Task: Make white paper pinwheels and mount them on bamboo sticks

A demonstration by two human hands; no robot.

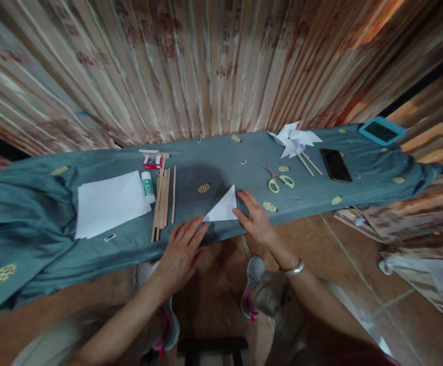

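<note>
A white sheet of paper folded into a triangle (pixel 225 207) lies near the table's front edge, between my two hands. My left hand (pixel 183 249) has its fingers stretched out, with the tips at the triangle's left corner. On the other side, my right hand (pixel 255 216) rests with thumb and fingers apart at the triangle's right edge. Left of the triangle lie several thin wooden sticks (pixel 162 201), with a glue stick (pixel 148 188) and a stack of white paper (pixel 110 203) beyond them. Scissors (pixel 276 179) with yellow-green handles lie beyond my right hand.
White paper pinwheels (pixel 295 140) on sticks lie at the back right, near a dark phone (pixel 336 165) and a blue-framed tablet (pixel 382 130). A small red box (pixel 152 161) stands open behind the sticks. Curtains (pixel 206 66) hang along the table's far edge.
</note>
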